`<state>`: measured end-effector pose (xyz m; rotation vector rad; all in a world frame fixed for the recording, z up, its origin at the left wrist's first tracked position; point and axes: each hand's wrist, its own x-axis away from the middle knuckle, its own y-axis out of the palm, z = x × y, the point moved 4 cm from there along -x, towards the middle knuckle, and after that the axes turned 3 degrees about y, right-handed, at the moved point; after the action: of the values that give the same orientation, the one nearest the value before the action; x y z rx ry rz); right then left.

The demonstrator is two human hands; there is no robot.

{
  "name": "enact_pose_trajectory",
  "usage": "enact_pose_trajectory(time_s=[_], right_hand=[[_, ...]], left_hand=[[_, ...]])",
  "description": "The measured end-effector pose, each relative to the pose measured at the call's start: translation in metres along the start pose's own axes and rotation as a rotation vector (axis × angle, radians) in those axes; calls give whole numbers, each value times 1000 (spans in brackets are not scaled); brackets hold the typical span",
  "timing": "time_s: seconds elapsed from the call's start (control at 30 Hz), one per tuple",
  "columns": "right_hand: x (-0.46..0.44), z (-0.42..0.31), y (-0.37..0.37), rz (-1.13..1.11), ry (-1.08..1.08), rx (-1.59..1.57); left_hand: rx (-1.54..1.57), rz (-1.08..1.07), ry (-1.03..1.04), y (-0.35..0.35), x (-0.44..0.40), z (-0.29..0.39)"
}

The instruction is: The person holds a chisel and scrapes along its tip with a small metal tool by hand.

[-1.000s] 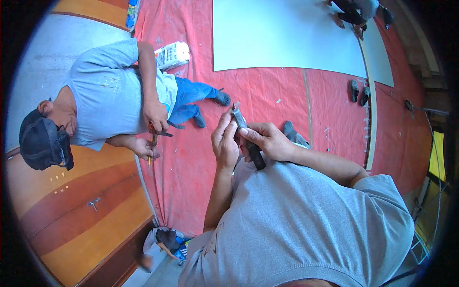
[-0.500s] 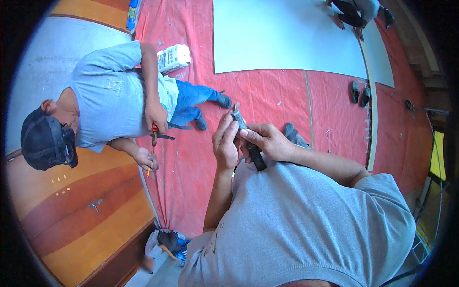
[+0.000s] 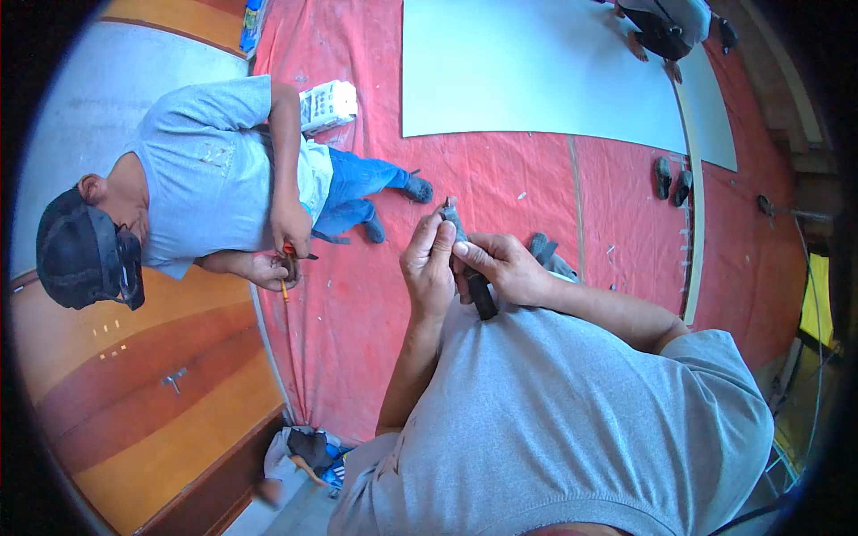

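Drawn slightly toward the right hand (image 3: 508, 272) since the frame a half second before, the left hand (image 3: 429, 268) pinches the far end of a dark hand tool (image 3: 481, 295), thumb laid along its grey tip (image 3: 452, 221). Held in front of the person's chest, the tool lies between the hands, its long axis running away from the shirt (image 3: 572, 411) and a little to the left, black handle nearest the body. Closer to the tip is the left hand; the right grips farther back, thumb pressed on top. Neither is spread: both are closed on the tool, though some of the fingers underneath are hidden. To the left of the hands, a co-worker (image 3: 210, 170) holds a yellow pencil (image 3: 285, 290); beyond them, a white board (image 3: 536, 71) rests on red sheeting (image 3: 500, 165).
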<state>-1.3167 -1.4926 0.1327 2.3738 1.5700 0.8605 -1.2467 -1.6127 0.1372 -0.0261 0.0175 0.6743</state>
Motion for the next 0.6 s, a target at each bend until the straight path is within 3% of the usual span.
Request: enact_pose_trajectory(time_s=[0.6], right_hand=[[2, 4, -4, 62, -6, 56]], left_hand=[[-114, 103, 37, 1, 5, -9]])
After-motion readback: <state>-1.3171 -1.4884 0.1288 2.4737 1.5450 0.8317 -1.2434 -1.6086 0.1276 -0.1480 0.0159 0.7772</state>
